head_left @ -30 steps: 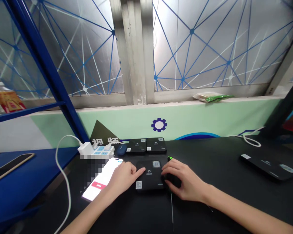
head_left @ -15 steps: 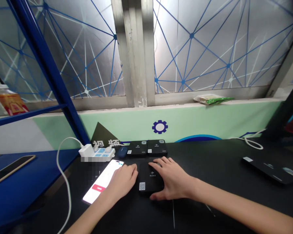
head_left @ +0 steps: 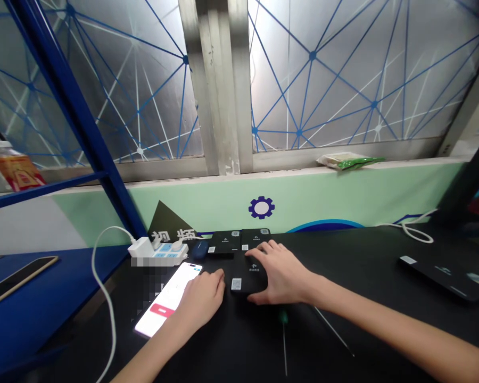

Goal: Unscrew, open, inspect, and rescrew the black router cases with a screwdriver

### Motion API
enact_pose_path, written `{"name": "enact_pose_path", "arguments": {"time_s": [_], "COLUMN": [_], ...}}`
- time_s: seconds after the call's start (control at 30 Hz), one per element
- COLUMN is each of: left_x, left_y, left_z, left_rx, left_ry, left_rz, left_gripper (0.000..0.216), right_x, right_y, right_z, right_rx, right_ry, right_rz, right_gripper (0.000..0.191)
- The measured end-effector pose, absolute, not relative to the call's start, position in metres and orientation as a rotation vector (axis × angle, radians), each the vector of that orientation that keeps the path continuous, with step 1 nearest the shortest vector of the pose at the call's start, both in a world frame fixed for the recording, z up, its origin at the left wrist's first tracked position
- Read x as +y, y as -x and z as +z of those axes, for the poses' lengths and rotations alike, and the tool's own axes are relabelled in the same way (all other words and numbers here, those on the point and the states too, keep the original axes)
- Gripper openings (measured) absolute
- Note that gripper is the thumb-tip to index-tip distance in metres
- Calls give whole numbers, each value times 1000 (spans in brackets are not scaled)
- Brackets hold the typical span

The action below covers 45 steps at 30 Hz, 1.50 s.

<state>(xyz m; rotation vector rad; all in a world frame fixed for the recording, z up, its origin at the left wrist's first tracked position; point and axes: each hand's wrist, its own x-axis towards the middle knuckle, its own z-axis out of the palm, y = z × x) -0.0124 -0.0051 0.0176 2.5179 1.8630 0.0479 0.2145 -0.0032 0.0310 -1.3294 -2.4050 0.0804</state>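
My right hand (head_left: pixel 277 274) grips a flat black box (head_left: pixel 249 276) with a white square label and QR code, fingers along its far side and thumb at its near edge. Loosely curled, my left hand (head_left: pixel 205 291) rests between that box and a phone (head_left: pixel 170 295) with a lit white screen and red button, its wrist overlapping the phone. Nothing shows in the left fingers. Two similar black boxes (head_left: pixel 225 242) (head_left: pixel 256 237) stand side by side just behind. A green-handled screwdriver (head_left: pixel 285 340) lies below my right hand, and a thin metal shaft (head_left: pixel 335 332) lies under the forearm.
A white power strip (head_left: pixel 170 250) with plugs and a white cable (head_left: pixel 109 298) is at the left. Beside it sits a small dark blue object (head_left: pixel 200 249). Another black device (head_left: pixel 443 274) lies at the right. A second phone (head_left: pixel 18 279) is on the blue surface.
My right hand has moved the black box away from me, nearer the two boxes behind. The green screwdriver handle and more of the metal shaft now show. My left hand stays almost still.
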Motion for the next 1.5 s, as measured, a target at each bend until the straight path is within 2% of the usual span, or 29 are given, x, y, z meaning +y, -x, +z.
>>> {"name": "enact_pose_path", "arguments": {"time_s": [0.17,0.53,1.07,1.33,1.5], "left_x": [-7,-11,-6,-3,1], "left_y": [10,-5,-16,-18,-19], "left_z": [16,7,2,8,1], "left_rx": [1820,1664,1690,1715,1722], "left_ry": [-2561,-2635,-2677,-2754,-2860], "left_rz": [32,133,152,181,310], "left_gripper": [29,28,27,21,30], "right_x": [15,67,90,86,82], "right_y": [-249,-323,-338,-333,-327], "right_z": [40,26,0,0,-3], "right_rx": [-2312,-2345,-2429,-2479,-2491], "right_ry": [1442,1608,1435,1339,1350], "right_rz": [83,202,314,346,308], "right_gripper": [82,89,89,76,82]}}
